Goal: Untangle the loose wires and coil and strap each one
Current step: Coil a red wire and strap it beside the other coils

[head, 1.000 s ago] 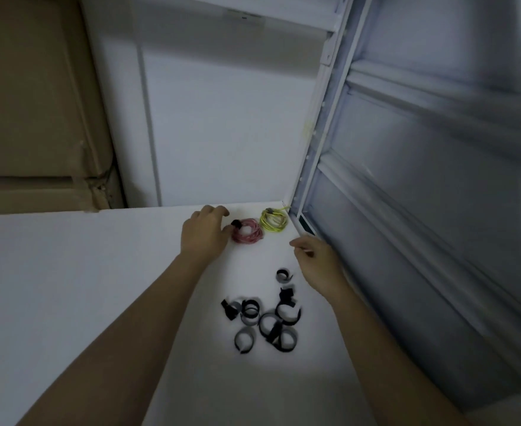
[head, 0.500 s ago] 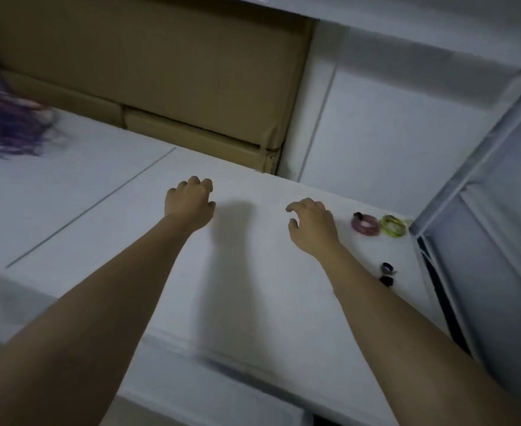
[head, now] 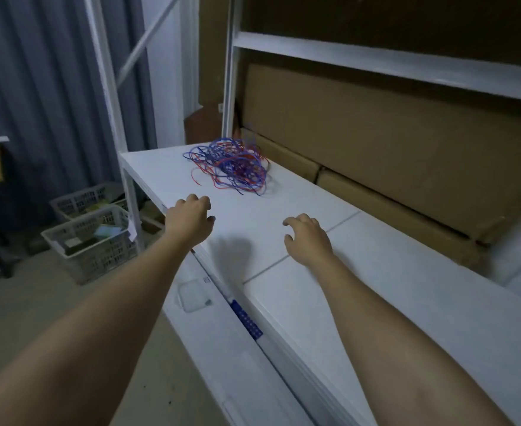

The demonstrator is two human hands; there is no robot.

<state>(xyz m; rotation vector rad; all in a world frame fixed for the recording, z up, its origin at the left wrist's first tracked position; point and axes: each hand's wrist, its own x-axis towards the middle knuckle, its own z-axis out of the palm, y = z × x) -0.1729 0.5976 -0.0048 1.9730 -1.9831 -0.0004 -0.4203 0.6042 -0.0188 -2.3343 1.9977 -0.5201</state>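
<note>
No readable text, labels, brands or numbers anywhere.

Room dim, cool bluish cast. Soft shadow of the left hand (head: 189,217) falls on the white surface (head: 391,272) to its right, so light comes from upper left. Forearms near the frame edges stretched and soft; uprights bow from wide-angle distortion.

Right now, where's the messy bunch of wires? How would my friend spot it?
Find the long white shelf with brown cardboard boxes along its back. Follow it to the far left end, beyond both hands. The tangle of wires lies there beside the boxes: the only bright red and blue thing on the shelf, all loose loops.
</note>
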